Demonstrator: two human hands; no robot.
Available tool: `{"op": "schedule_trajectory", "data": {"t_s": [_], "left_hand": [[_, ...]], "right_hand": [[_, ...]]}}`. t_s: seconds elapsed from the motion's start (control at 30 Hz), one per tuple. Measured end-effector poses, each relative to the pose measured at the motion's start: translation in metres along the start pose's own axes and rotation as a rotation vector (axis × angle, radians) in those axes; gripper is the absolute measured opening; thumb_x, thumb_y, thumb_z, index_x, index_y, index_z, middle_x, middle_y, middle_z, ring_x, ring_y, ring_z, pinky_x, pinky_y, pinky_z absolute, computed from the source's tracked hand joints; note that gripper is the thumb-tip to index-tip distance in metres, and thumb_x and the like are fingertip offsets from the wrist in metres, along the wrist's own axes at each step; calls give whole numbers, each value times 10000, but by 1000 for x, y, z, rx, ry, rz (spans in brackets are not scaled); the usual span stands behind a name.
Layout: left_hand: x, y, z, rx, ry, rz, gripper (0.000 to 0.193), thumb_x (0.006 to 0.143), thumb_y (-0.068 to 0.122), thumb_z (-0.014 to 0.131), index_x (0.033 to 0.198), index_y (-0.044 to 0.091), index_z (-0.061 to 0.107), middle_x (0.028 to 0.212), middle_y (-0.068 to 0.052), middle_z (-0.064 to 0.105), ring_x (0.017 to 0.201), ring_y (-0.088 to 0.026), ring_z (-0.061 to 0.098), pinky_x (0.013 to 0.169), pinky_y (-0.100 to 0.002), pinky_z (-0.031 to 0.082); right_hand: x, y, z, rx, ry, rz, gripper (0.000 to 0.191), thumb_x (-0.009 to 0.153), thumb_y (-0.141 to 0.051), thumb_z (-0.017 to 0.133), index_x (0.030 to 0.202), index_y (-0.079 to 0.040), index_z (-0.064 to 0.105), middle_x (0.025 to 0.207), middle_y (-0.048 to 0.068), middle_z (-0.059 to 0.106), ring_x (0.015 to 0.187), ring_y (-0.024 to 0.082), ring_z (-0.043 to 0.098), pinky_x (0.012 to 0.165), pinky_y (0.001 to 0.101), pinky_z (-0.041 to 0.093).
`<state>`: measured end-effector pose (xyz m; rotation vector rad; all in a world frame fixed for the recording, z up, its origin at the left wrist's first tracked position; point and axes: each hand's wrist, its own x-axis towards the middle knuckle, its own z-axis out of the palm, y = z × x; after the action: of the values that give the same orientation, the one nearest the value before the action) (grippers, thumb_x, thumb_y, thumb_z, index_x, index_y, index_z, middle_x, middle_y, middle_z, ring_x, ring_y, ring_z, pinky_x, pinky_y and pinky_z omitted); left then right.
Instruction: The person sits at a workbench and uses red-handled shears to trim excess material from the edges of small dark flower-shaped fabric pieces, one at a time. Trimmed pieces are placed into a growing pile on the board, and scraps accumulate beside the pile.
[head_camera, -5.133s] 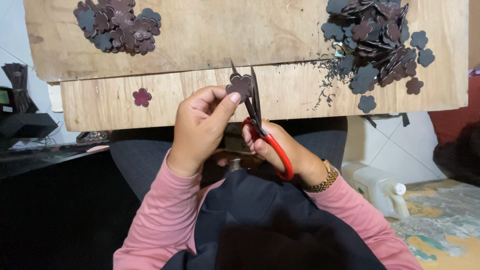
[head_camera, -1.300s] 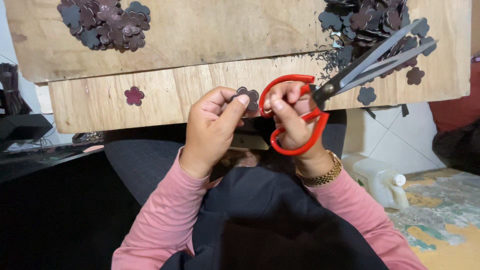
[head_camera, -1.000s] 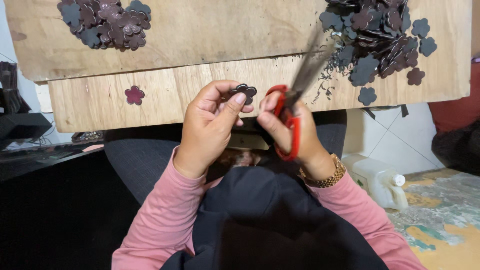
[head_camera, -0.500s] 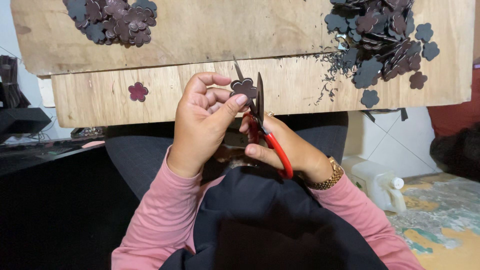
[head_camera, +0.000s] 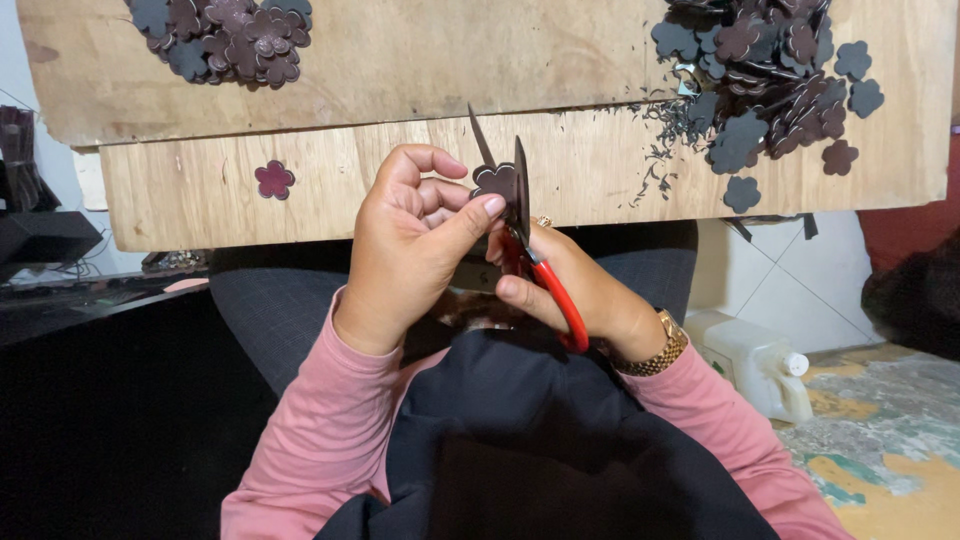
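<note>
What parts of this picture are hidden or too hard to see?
Head view:
- Right hand: fingers in the scissors handles, hidden behind the hand.
- Flower piece: lower part covered by the left hand thumb.
- Flower piles: cut off by the top edge.
- White jug: partly behind the sleeve.

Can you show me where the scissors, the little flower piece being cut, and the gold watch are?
Scissors (head_camera: 548, 290), head view, on the red handle in the right hand.
Flower piece (head_camera: 496, 181), head view, on its dark face pinched by the left hand.
Gold watch (head_camera: 655, 352), head view, on the band at the right wrist.
</note>
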<state>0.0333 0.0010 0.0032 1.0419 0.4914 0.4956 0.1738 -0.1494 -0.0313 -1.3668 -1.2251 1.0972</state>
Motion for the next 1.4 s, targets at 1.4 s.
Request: {"op": "schedule_trajectory", "data": {"t_s": [1.4], "left_hand": [[3, -19, 0, 37, -110, -16, 132, 1000, -40, 639, 1100, 18, 575, 1017, -25, 662, 901, -53, 634, 797, -197, 528]], "right_hand": [[5, 5, 7, 403, 438, -36, 138, 1028, -45, 619, 1143, -36, 544, 1083, 50, 592, 995, 128, 578, 901, 306, 489]]}}
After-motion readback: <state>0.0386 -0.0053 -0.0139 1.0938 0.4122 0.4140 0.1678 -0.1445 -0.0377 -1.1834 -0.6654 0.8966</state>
